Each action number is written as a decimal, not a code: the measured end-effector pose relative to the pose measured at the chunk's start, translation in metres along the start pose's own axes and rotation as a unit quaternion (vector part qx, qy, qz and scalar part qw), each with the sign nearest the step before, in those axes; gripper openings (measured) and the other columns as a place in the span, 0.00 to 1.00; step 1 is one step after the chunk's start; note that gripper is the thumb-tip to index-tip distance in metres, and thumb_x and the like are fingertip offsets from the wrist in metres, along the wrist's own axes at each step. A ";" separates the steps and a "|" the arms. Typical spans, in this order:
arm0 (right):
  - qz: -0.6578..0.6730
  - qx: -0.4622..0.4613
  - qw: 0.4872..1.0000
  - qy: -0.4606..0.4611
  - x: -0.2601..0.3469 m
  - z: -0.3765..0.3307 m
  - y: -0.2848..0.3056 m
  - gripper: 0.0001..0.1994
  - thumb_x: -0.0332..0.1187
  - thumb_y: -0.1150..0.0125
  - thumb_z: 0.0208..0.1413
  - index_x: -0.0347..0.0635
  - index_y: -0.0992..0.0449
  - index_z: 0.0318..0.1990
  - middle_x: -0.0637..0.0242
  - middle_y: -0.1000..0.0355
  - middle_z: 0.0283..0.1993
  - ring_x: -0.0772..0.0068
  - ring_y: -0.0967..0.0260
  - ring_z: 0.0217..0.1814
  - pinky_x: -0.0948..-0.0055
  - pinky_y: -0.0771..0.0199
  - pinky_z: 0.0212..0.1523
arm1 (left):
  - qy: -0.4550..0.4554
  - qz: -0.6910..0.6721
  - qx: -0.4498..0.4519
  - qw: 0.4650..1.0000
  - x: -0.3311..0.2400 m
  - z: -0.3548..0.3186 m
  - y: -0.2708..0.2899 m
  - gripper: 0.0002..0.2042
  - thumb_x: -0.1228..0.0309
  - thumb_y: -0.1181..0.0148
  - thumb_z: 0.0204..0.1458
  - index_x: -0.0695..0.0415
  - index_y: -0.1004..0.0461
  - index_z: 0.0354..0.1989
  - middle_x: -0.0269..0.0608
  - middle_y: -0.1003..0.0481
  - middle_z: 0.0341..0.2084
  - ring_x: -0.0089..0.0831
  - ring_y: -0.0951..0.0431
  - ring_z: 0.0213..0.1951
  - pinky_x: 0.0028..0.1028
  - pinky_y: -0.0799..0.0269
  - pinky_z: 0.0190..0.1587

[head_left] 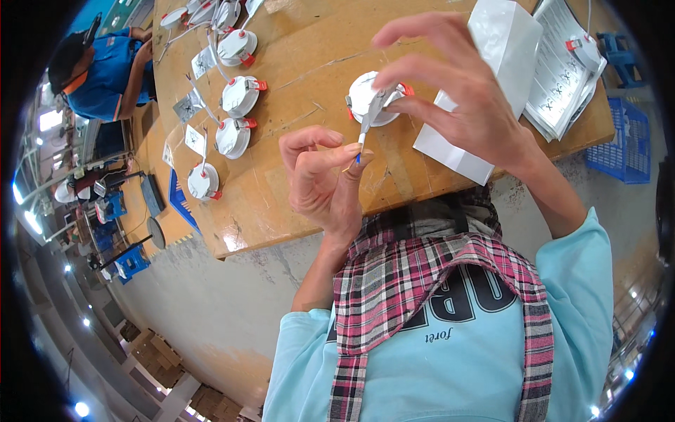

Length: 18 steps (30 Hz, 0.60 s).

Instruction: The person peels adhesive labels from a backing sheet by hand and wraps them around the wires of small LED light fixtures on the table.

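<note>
A round white downlight [361, 90] with red spring clips sits on the wooden table right in front of me. Its white cable [363, 133] rises over it, ending in thin blue and brown wires. My left hand [325, 176] pinches the cable close to those wires, between thumb and forefinger. Around the cable a pale label [377, 105] is folded like a flag. The thumb and forefinger of my right hand [467, 95] are closed on its edge, while the other fingers stay spread.
Several more downlights [240, 96] with tagged cables line the table's left side. A white sheet [457, 133] and a stack of printed papers [559, 77], one downlight [585, 53] on top, lie right. Blue crates [622, 144] stand beyond. A person in blue [105, 74] works at far left.
</note>
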State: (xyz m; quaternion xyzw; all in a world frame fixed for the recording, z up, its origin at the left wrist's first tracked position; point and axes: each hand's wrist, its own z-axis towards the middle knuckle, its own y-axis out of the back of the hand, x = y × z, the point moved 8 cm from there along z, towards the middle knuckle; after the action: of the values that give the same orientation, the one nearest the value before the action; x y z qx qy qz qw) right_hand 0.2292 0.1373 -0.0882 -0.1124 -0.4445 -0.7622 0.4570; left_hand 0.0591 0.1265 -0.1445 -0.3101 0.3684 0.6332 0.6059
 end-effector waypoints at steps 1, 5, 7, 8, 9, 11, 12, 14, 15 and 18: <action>-0.064 -0.068 0.996 -0.002 0.010 -0.001 0.010 0.09 0.26 0.32 0.39 0.45 0.23 0.31 0.69 0.31 0.43 0.65 0.39 0.49 0.69 0.38 0.49 | -0.013 0.016 0.000 1.000 -0.003 0.001 0.002 0.08 0.78 0.33 0.42 0.55 0.28 0.27 0.37 0.34 0.34 0.28 0.33 0.38 0.27 0.36 0.43; -0.087 -0.089 0.992 0.020 0.032 -0.030 0.015 0.10 0.23 0.33 0.40 0.40 0.23 0.34 0.64 0.28 0.37 0.65 0.34 0.39 0.71 0.34 0.40 | -0.049 0.047 -0.004 0.998 0.000 -0.003 0.004 0.09 0.78 0.31 0.40 0.54 0.26 0.28 0.36 0.34 0.34 0.27 0.33 0.38 0.27 0.36 0.42; 0.011 -0.052 0.996 -0.077 0.024 -0.047 -0.006 0.08 0.24 0.34 0.42 0.39 0.22 0.33 0.64 0.28 0.34 0.66 0.33 0.37 0.71 0.33 0.38 | -0.059 0.042 0.000 0.997 -0.001 -0.006 0.002 0.10 0.78 0.30 0.40 0.53 0.26 0.28 0.35 0.35 0.33 0.28 0.33 0.38 0.27 0.36 0.42; 0.108 -0.018 0.979 -0.174 0.010 -0.057 -0.021 0.06 0.25 0.35 0.44 0.39 0.22 0.31 0.64 0.28 0.31 0.66 0.32 0.34 0.72 0.32 0.36 | -0.070 0.035 0.006 0.997 -0.003 -0.006 -0.001 0.10 0.77 0.30 0.39 0.52 0.26 0.28 0.35 0.35 0.33 0.28 0.34 0.37 0.27 0.36 0.42; 0.103 -0.020 0.979 -0.177 0.009 -0.059 -0.024 0.06 0.25 0.35 0.44 0.39 0.22 0.31 0.64 0.28 0.31 0.66 0.32 0.34 0.72 0.32 0.36 | -0.070 0.030 0.008 0.997 -0.003 -0.007 -0.003 0.10 0.77 0.30 0.39 0.52 0.26 0.28 0.35 0.35 0.33 0.28 0.34 0.37 0.27 0.36 0.42; 0.252 -0.002 0.919 -0.303 -0.013 -0.069 -0.042 0.07 0.27 0.39 0.49 0.34 0.22 0.35 0.61 0.25 0.29 0.73 0.31 0.30 0.75 0.31 0.32 | -0.090 0.044 0.032 0.994 -0.006 -0.009 -0.007 0.10 0.74 0.29 0.39 0.50 0.25 0.28 0.35 0.35 0.32 0.28 0.34 0.36 0.28 0.37 0.42; 0.249 -0.005 0.919 -0.306 -0.014 -0.068 -0.042 0.07 0.27 0.39 0.49 0.34 0.22 0.35 0.61 0.25 0.29 0.73 0.31 0.30 0.75 0.31 0.32 | -0.089 0.040 0.034 0.995 -0.005 -0.010 -0.008 0.10 0.74 0.29 0.39 0.50 0.25 0.28 0.35 0.35 0.32 0.28 0.34 0.36 0.28 0.37 0.42; 0.304 0.001 0.892 -0.333 -0.016 -0.068 -0.047 0.09 0.28 0.41 0.53 0.31 0.22 0.38 0.60 0.24 0.30 0.77 0.29 0.30 0.77 0.30 0.33 | -0.072 0.044 0.059 0.995 -0.004 -0.015 -0.010 0.09 0.73 0.30 0.41 0.49 0.25 0.28 0.34 0.35 0.30 0.27 0.35 0.35 0.32 0.37 0.43; 0.304 0.002 0.892 -0.335 -0.016 -0.068 -0.046 0.09 0.28 0.41 0.53 0.31 0.22 0.38 0.60 0.24 0.30 0.77 0.29 0.30 0.77 0.30 0.33 | -0.071 0.043 0.059 0.995 -0.004 -0.015 -0.010 0.09 0.73 0.30 0.41 0.49 0.25 0.28 0.34 0.35 0.30 0.27 0.35 0.35 0.32 0.37 0.43; 0.316 0.027 0.891 -0.326 -0.016 -0.066 -0.049 0.10 0.29 0.40 0.53 0.30 0.22 0.39 0.63 0.24 0.30 0.80 0.30 0.31 0.78 0.29 0.34 | -0.076 0.038 0.039 0.996 0.000 -0.016 -0.007 0.07 0.72 0.31 0.42 0.49 0.25 0.28 0.34 0.34 0.29 0.27 0.35 0.34 0.36 0.36 0.44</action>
State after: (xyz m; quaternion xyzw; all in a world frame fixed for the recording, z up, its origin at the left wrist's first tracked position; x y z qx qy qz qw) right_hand 0.2150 0.1042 -0.1637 -0.4765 -0.5300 -0.4860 0.5058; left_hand 0.0655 0.1133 -0.1540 -0.2228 0.3577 0.6627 0.6190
